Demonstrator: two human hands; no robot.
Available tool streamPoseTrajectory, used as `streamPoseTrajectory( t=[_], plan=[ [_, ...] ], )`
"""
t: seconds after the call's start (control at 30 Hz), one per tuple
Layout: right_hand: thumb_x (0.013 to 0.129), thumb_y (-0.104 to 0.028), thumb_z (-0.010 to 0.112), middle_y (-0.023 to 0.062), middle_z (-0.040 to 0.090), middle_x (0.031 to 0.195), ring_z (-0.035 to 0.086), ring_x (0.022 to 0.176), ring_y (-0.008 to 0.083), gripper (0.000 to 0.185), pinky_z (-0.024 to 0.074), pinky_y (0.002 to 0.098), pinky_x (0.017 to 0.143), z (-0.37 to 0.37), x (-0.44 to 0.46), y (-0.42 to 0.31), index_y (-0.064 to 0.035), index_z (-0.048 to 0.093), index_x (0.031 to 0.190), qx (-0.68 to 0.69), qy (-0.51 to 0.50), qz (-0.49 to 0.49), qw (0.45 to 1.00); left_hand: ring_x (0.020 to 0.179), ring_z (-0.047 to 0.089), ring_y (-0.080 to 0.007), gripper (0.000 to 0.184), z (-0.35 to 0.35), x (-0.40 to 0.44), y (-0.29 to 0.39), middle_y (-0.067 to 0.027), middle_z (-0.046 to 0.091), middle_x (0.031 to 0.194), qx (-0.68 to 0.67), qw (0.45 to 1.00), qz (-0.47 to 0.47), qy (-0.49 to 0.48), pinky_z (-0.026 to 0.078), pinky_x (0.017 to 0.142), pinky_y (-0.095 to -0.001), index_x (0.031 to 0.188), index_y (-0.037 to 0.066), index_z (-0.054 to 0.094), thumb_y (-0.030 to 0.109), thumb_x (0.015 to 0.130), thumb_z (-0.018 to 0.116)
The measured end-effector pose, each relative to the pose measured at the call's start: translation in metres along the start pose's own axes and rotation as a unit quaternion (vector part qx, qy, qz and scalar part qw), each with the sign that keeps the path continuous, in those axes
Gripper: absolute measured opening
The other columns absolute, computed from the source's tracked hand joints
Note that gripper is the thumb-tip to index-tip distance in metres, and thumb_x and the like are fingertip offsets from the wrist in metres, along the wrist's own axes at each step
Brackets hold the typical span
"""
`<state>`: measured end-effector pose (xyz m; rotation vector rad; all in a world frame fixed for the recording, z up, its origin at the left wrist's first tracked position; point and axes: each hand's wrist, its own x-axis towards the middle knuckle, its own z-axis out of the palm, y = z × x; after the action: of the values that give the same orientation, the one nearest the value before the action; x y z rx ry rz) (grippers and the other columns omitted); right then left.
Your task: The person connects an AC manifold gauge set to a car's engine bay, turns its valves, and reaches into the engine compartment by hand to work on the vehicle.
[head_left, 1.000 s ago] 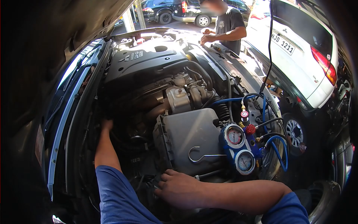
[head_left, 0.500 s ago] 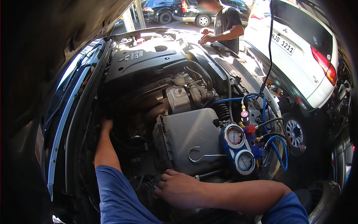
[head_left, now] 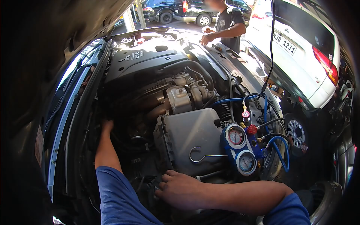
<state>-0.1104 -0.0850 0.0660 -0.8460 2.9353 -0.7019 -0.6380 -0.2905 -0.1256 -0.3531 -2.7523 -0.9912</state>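
My left hand (head_left: 107,125) reaches down into the dark gap at the rear of the engine bay; its fingers are hidden in shadow. My right hand (head_left: 177,188) rests with bent fingers at the near side of the bay, below the grey air filter box (head_left: 195,131). Its fingertips go over a dark part, and whether they grip anything is unclear. A manifold gauge set (head_left: 236,136) with two dials and blue hoses lies right of the box, its metal hook (head_left: 204,157) stretched over the lid.
The engine cover (head_left: 144,62) and metal turbo parts (head_left: 180,98) lie farther in. The raised hood hangs at the upper left. Another person (head_left: 229,28) stands at the far fender, hands over its edge. A white car (head_left: 296,48) is parked at the right.
The other person's hands and head have shifted slightly at the far fender. My two hands look the same as before.
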Motion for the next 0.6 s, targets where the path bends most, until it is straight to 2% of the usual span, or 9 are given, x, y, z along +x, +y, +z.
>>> streamPoseTrajectory(
  t=[0.07, 0.17, 0.27, 0.37, 0.43, 0.57, 0.6],
  plan=[
    [0.089, -0.019, 0.061, 0.0113, 0.072, 0.095, 0.065, 0.104, 0.027, 0.022, 0.0461, 0.0389, 0.097, -0.002, 0.0, -0.001, -0.0047, 0.073, 0.101, 0.001, -0.007, 0.002, 1.0, 0.127, 0.062, -0.0379, 0.06, -0.003, -0.002, 0.005, -0.0259, 0.068, 0.129, 0.015, 1.0, 0.002, 0.001, 0.046, 0.109, -0.0439, 0.133, -0.003, 0.062, 0.012, 0.076, 0.07],
    [0.09, -0.019, 0.061, 0.0116, 0.072, 0.095, 0.065, 0.105, 0.0274, 0.022, 0.0462, 0.0393, 0.098, -0.002, 0.0, 0.0, -0.0046, 0.073, 0.102, 0.004, -0.006, 0.002, 1.0, 0.13, 0.06, -0.0377, 0.064, -0.005, -0.004, 0.009, -0.0246, 0.066, 0.133, 0.002, 0.999, -0.034, -0.019, 0.044, 0.111, -0.0431, 0.137, -0.003, 0.059, 0.011, 0.075, 0.07],
    [0.089, -0.019, 0.062, 0.0119, 0.072, 0.096, 0.065, 0.105, 0.0277, 0.023, 0.0462, 0.0396, 0.098, 0.0, 0.0, 0.0, -0.0044, 0.073, 0.103, 0.005, -0.002, 0.001, 1.0, 0.134, 0.057, -0.0373, 0.071, 0.002, 0.001, 0.002, -0.0236, 0.063, 0.139, 0.035, 0.999, -0.015, 0.027, 0.042, 0.115, -0.0424, 0.143, -0.002, 0.055, 0.01, 0.075, 0.07],
    [0.089, -0.018, 0.062, 0.0123, 0.073, 0.096, 0.065, 0.105, 0.0279, 0.023, 0.0462, 0.0397, 0.098, -0.001, 0.0, 0.0, -0.0042, 0.073, 0.103, 0.005, -0.004, 0.0, 1.0, 0.138, 0.054, -0.0369, 0.077, -0.004, -0.003, 0.011, -0.0232, 0.061, 0.143, 0.029, 0.999, -0.043, -0.012, 0.04, 0.117, -0.0418, 0.147, -0.001, 0.05, 0.008, 0.074, 0.071],
    [0.089, -0.018, 0.062, 0.0126, 0.073, 0.096, 0.065, 0.105, 0.0279, 0.023, 0.0462, 0.0397, 0.098, 0.0, 0.0, 0.001, -0.0041, 0.073, 0.103, 0.002, 0.002, -0.003, 1.0, 0.138, 0.054, -0.0376, 0.077, -0.011, -0.011, 0.025, -0.024, 0.06, 0.143, 0.014, 0.998, -0.062, -0.021, 0.04, 0.117, -0.0426, 0.148, -0.001, 0.05, 0.01, 0.074, 0.07],
    [0.089, -0.019, 0.062, 0.0126, 0.073, 0.097, 0.066, 0.105, 0.0279, 0.023, 0.0462, 0.0398, 0.098, 0.0, 0.0, 0.0, -0.0043, 0.073, 0.103, 0.003, -0.001, -0.003, 1.0, 0.139, 0.052, -0.04, 0.077, -0.004, 0.003, 0.002, -0.0253, 0.058, 0.144, 0.065, 0.997, -0.024, -0.028, 0.04, 0.118, -0.0443, 0.149, 0.001, 0.049, 0.017, 0.077, 0.069],
    [0.089, -0.019, 0.062, 0.0125, 0.073, 0.097, 0.066, 0.105, 0.0279, 0.023, 0.0462, 0.0398, 0.098, -0.002, 0.0, 0.0, -0.0044, 0.073, 0.104, 0.004, -0.004, -0.001, 1.0, 0.141, 0.049, -0.0396, 0.074, -0.004, 0.003, 0.003, -0.0246, 0.055, 0.148, 0.076, 0.996, -0.034, -0.04, 0.038, 0.118, -0.0445, 0.149, 0.001, 0.049, 0.021, 0.081, 0.069]
  ],
)
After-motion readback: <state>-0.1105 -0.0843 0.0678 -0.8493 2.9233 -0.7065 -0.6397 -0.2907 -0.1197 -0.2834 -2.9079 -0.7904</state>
